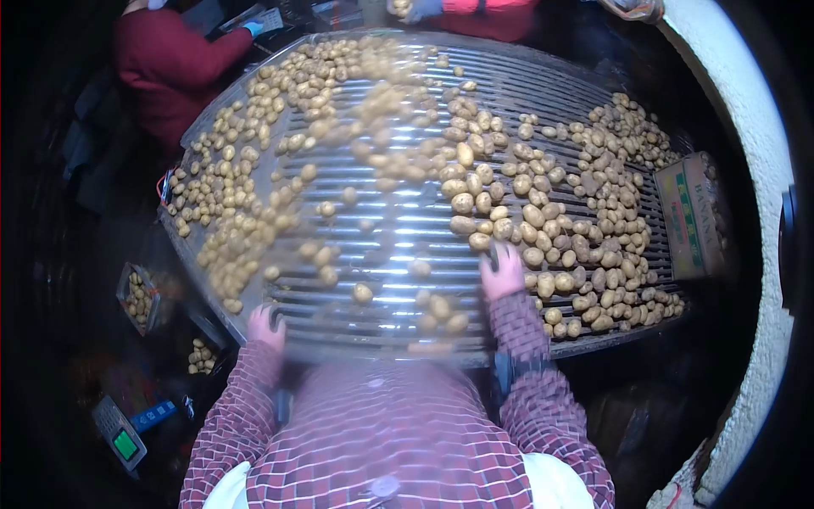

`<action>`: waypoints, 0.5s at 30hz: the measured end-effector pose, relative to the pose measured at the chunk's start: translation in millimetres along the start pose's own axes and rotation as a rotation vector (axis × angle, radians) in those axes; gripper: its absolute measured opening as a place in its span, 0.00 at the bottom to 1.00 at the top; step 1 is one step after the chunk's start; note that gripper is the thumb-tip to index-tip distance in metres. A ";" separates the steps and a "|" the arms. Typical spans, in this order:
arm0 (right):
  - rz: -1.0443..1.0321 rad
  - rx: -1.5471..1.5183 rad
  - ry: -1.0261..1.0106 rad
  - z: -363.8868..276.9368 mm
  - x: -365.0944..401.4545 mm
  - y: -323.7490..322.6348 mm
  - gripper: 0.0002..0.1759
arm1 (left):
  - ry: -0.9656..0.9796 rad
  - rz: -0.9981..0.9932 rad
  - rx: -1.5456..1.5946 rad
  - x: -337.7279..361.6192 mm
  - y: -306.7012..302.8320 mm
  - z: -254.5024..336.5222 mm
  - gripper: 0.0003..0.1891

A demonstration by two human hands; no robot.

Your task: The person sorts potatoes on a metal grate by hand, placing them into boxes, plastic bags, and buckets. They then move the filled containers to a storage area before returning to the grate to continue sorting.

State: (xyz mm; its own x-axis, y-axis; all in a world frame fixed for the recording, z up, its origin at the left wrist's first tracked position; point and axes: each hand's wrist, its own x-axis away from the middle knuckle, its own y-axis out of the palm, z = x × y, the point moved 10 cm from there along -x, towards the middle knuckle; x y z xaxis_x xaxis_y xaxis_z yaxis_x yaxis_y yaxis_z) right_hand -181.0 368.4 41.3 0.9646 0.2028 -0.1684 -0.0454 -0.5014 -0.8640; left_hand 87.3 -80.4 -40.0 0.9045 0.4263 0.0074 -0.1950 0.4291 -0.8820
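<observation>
Many potatoes (533, 215) lie on a wide slatted metal roller table (390, 310) in front of me. My right hand (504, 273) reaches over the slats at the near edge of the right-hand heap. Its thumb and fingers are apart, with a small dark patch between them that I cannot make out. At the table's near left edge is my left hand (267, 329), beside a smooth plate, thumb and fingers also apart around a dark patch. Several potatoes in the middle are smeared by motion, and a loose potato (363, 293) sits between my hands.
A cardboard box (688, 216) stands at the table's right edge. Another person in a dark red sleeve (182, 55) works at the far left; a second person's red garment (487, 19) shows at the back. A crate of potatoes (137, 299) and a scale display (125, 444) are lower left.
</observation>
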 end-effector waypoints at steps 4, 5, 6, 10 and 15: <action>-0.072 0.058 0.017 1.8 -119.2 32.6 0.34 | -0.001 0.006 0.004 0.1 4.2 -5.1 0.18; -0.175 0.057 0.098 -1.0 -141.3 41.3 0.36 | -0.005 0.006 0.004 0.8 4.4 -7.2 0.18; -0.245 0.072 0.094 1.9 -162.1 59.9 0.38 | -0.009 0.007 0.003 0.6 4.3 -9.6 0.18; -0.374 0.319 0.114 -19.3 -184.0 107.6 0.39 | -0.023 0.017 0.003 2.8 5.6 -14.0 0.20; -0.414 0.397 -0.062 -44.2 -116.3 101.1 0.40 | -0.008 0.018 -0.017 2.3 3.8 -9.4 0.19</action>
State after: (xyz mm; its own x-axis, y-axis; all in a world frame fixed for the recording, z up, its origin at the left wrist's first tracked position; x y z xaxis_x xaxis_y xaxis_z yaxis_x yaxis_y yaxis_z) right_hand -286.3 256.9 -5.5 0.9063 0.3701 0.2042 0.2267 -0.0179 -0.9738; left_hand 92.2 -85.2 -47.7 0.8980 0.4400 -0.0048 -0.2047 0.4080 -0.8897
